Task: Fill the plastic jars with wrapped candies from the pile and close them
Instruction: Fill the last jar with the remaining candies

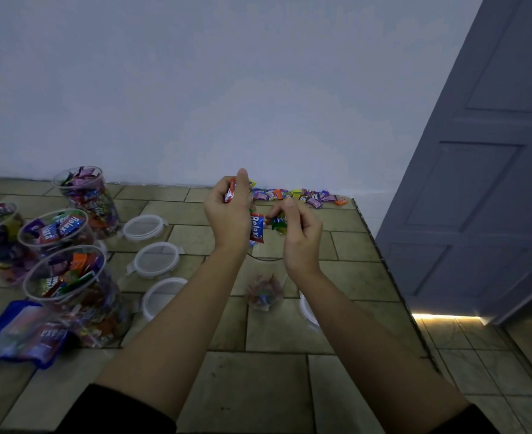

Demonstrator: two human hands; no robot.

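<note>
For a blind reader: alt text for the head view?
The left hand grips several wrapped candies and the right hand pinches a green candy over a nearly empty jar on a table. Four filled open jars and loose lids stand left.

Red-and-blue candy (256,227), green candy (279,222), white lids (144,227), olive tiled table (258,386).

Left hand (227,214), right hand (302,242) raised, gripping

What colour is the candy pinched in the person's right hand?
Mostly green candy with some yellow, pinched by the right hand; the head view shows it.
</note>
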